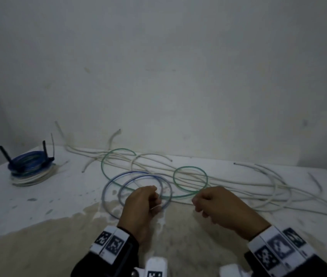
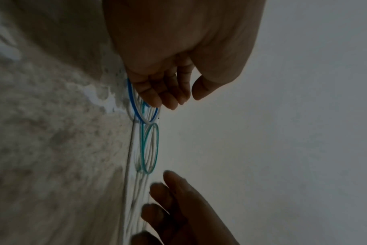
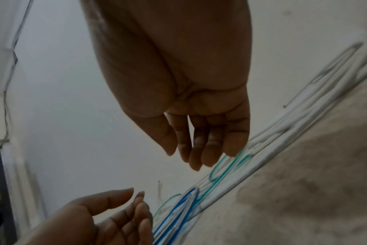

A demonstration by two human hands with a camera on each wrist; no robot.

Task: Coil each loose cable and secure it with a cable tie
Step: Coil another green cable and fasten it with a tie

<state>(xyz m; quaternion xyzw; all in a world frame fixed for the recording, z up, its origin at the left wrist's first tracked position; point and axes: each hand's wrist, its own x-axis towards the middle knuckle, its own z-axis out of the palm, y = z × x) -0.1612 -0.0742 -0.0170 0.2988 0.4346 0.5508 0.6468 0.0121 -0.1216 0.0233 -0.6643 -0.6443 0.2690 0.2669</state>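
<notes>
A blue cable (image 1: 134, 172) lies in two loose loops on the table in the head view, crossed by a green cable (image 1: 190, 166) that forms its own loops. Several white cables (image 1: 228, 183) sprawl behind and to the right. My left hand (image 1: 154, 198) hovers over the near right side of the blue loops, fingers loosely curled, holding nothing. The left wrist view shows those fingers (image 2: 163, 96) just above the blue cable (image 2: 132, 102). My right hand (image 1: 196, 202) sits at the near end of the green cable (image 3: 222, 172), fingers (image 3: 199, 149) relaxed and empty.
A stack of coiled cables (image 1: 28, 170) bound with black ties (image 1: 5, 154) stands at the table's back left. The white table (image 1: 58, 196) has a large brown stain near me. A bare wall rises right behind the cables.
</notes>
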